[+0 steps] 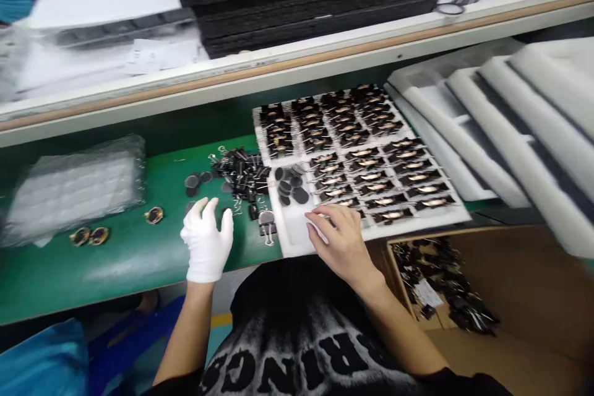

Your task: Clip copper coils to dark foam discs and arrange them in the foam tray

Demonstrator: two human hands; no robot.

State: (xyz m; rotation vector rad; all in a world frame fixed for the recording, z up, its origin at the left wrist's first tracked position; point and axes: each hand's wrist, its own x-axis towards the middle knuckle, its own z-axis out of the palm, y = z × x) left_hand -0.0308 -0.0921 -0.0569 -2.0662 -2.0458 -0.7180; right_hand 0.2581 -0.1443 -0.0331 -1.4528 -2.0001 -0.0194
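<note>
My left hand (pixel 207 241), in a white glove, is held over the green tabletop (pixel 125 266) with thumb and fingers apart. Near its fingertips lie dark round discs (pixel 192 181) and a heap of black binder clips (pixel 239 170). A single binder clip (pixel 268 229) with a grey disc at it lies between my hands, beside the tray. My bare right hand (pixel 341 241) is over the front edge of the white foam tray (pixel 297 238), fingers bent and thumb apart from the index finger. Rows of clipped pieces (pixel 374 176) fill much of the tray; loose dark discs (pixel 292 184) lie in its left part.
Bubble-wrapped white trays (pixel 78 179) lie at left, near small round brown-and-black pieces (pixel 154 215). White foam trays (pixel 487 111) lean at right. A cardboard box (pixel 510 278) with black clips stands below the right edge. A shelf (pixel 278 68) with black sheets crosses the back.
</note>
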